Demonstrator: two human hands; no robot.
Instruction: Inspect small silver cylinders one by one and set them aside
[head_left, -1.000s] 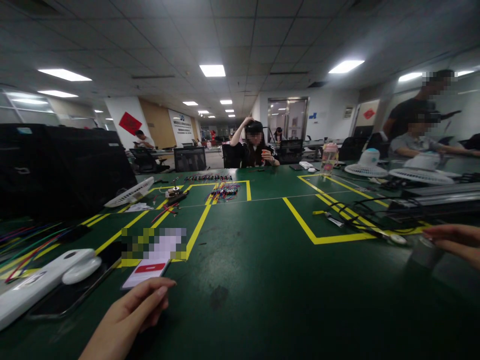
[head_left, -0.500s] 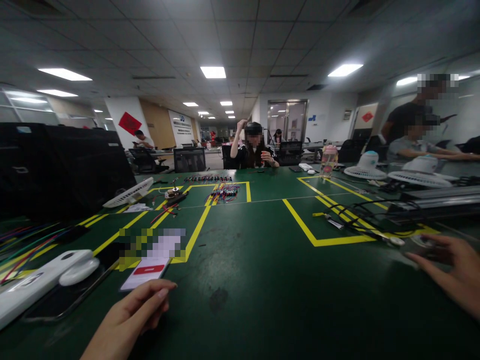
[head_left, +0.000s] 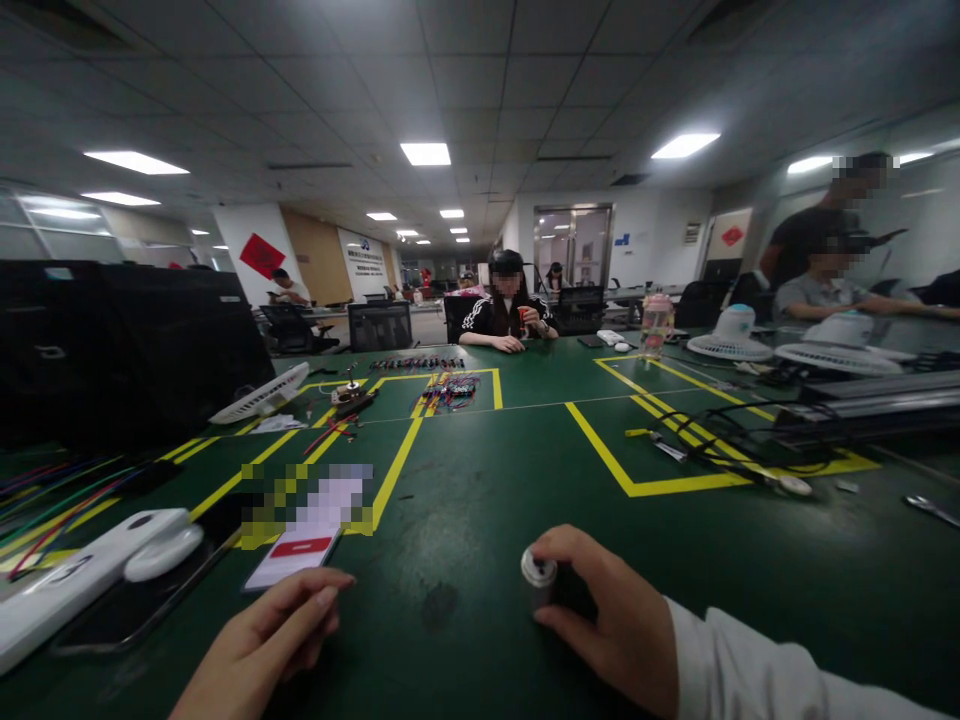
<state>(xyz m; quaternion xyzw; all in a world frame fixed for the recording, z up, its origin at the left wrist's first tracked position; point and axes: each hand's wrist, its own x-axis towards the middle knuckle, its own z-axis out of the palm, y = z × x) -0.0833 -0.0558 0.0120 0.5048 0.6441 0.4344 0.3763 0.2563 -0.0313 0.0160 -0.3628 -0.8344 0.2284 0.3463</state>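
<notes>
Silver cylinder [head_left: 538,572] close in front, grasped by the right hand [head_left: 611,610]: forefinger at its rim, thumb low on its side. Dark spot on its top; from my end I can't tell whether it is hollow or what it holds. It is over the green table [head_left: 420,675], right of a dark stain [head_left: 439,603]; contact with the surface I can't make out. Left hand [head_left: 262,635]: fingers loosely curled, thumb beside forefinger; I can't tell whether the tips meet. Just beyond it lies a phone [head_left: 296,550], lit, red bar on screen. Farther out, right: tangled black cables [head_left: 739,428]. Left of centre, a nest of coloured wires [head_left: 451,388]. Toward the far edge, right, an upright bottle [head_left: 658,322], pink-topped; contents unreadable to me. Across sits a co-worker [head_left: 499,312], one forearm on the table.
</notes>
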